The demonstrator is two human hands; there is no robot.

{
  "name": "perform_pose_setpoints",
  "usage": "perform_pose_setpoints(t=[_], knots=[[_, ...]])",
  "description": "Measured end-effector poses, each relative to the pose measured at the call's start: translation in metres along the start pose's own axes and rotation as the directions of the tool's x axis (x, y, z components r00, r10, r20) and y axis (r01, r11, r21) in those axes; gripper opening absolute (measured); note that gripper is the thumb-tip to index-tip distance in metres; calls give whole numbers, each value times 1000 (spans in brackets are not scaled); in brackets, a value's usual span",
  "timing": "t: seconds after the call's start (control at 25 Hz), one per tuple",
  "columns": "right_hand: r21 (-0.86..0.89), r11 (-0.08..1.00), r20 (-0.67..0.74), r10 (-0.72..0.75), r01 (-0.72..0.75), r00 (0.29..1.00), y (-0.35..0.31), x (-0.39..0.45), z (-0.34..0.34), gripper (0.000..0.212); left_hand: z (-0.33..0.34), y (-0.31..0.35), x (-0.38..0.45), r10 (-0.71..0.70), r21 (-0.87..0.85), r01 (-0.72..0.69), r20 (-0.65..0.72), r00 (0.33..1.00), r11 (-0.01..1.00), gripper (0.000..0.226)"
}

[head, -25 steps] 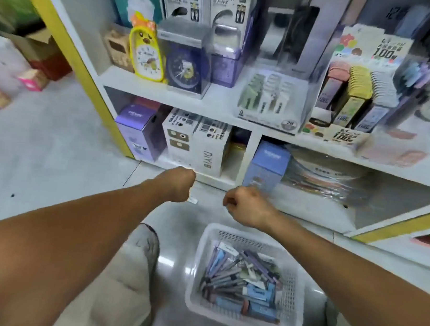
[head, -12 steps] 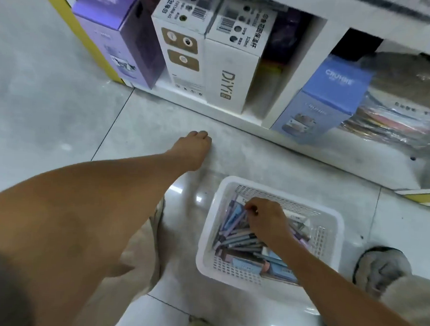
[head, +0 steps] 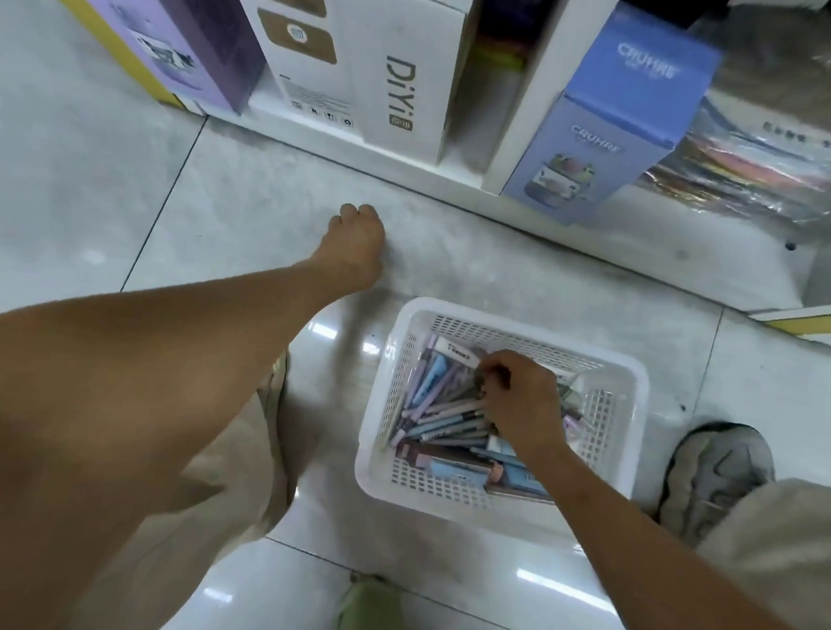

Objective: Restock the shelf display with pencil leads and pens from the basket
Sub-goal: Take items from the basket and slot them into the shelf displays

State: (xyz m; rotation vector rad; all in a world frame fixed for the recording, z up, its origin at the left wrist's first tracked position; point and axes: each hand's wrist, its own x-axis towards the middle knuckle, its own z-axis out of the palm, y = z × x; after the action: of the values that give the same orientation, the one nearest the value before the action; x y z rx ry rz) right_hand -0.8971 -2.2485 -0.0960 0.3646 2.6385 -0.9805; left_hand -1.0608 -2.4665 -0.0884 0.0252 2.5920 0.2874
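Note:
A white slotted basket (head: pixel 610 469) stands on the tiled floor in front of the shelf's bottom row (head: pixel 411 167). It holds several pastel pens and flat lead packs (head: pixel 439 424), piled loosely. My right hand (head: pixel 522 404) is down inside the basket, its fingers curled into the pile and gripping pens near the top. My left hand (head: pixel 354 244) hangs above the floor to the left of the basket, between it and the shelf. Its fingers are curled into a fist with nothing visible in it.
The bottom shelf holds a purple box (head: pixel 178 37), white DiYi boxes (head: pixel 397 73), a blue CRUHRE box (head: pixel 606 132) and a plastic-wrapped bundle (head: pixel 773 155). My shoe (head: pixel 713 475) sits right of the basket; my knee in beige trousers (head: pixel 232 473) is left of it.
My view dropped from the upper shelves to the floor. My right hand went down into the basket and dug into the pens. My left hand lowered and stayed curled.

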Motion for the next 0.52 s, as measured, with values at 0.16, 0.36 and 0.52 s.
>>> perform_pose_setpoints(t=[0.16,0.36,0.52], knots=[[-86,996,-113,-25,15,993,16,-15,-29,14,-11,42,-56,170,-174,-210,-222,960,962,29],[-277,960,10,-39,40,999,51,-38,-57,30,23,90,-118,498,37,-498,-1,867,866,33],[-396,914,188,-12,87,982,59,-50,-57,57,75,100,-136,404,118,-439,238,883,891,39]])
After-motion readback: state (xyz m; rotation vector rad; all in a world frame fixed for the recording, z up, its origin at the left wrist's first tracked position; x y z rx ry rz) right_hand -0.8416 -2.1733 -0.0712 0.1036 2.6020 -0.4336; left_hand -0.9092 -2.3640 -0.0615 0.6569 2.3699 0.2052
